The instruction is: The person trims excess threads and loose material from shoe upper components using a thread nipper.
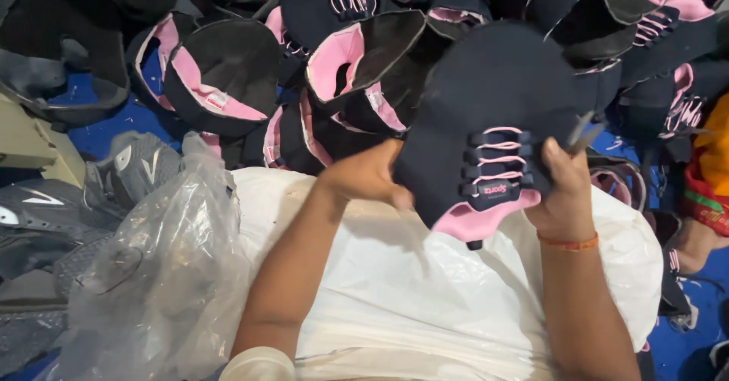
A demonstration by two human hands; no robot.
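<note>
— Nearest the lens: white sack (425, 290), spread over the lap. Just above its top edge, left-hand fingers (399, 195) curled tight on the left rim of a navy upper (493, 100). Right-hand fingers (548, 165) closed on its right rim, touching the pink laces (497, 157).

— Anything else pinched in that right hand (566, 191)?

— Small metal snips (583, 132), or so judged. Poking up past the knuckles, just beside the fabric. Too blurred to tell more.

— Risk, then?

— Probably nicking a lace or the pink lining, with metal tips that close to the cloth. Could also jab the left hand (372, 176) if swung across while gripping two things at once. Might loosen the hold on the upper as well.

— And farther out?

— Heaped past the sack's far edge: pile of navy-and-pink uppers (228, 77), lying on blue floor (106, 134). Slumped against the sack's left side: clear plastic bag (167, 275). Beyond that bag, well left of the sack: grey uppers (45, 199).

— Trouble there?

— Possibly a mix-up: once dropped past the sack's far edge, hard to pick out among so many look-alikes. Could also slide off the sack's left side, being slick plastic.
</note>
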